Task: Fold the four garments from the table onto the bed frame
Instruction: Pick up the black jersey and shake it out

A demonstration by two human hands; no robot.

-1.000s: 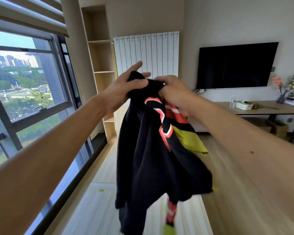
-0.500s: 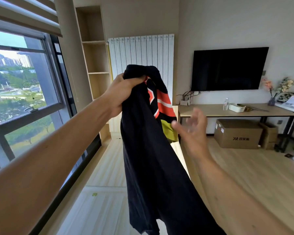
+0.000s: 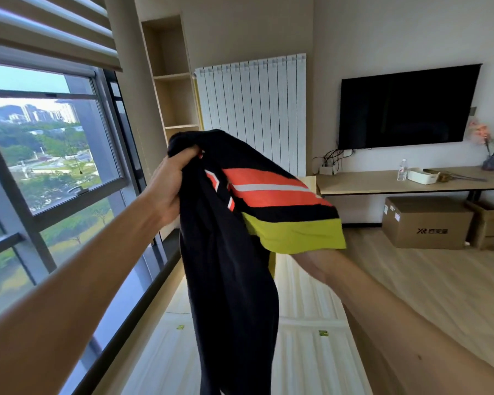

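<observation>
Black jersey (image 3: 228,266) held in the air, unfolded; fold not started.
Its top is fisted in left hand (image 3: 171,183) at 10 o'clock; right hand (image 3: 305,259) hidden under yellow hem at 3 o'clock, grip can't tell. No folded pieces on bed frame (image 3: 305,352) at 6 o'clock; other garments out of view.

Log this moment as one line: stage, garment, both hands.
stage: not yet folded | garment: held up over bed frame | left hand: grips top | right hand: under yellow hem, fingers hidden
</observation>
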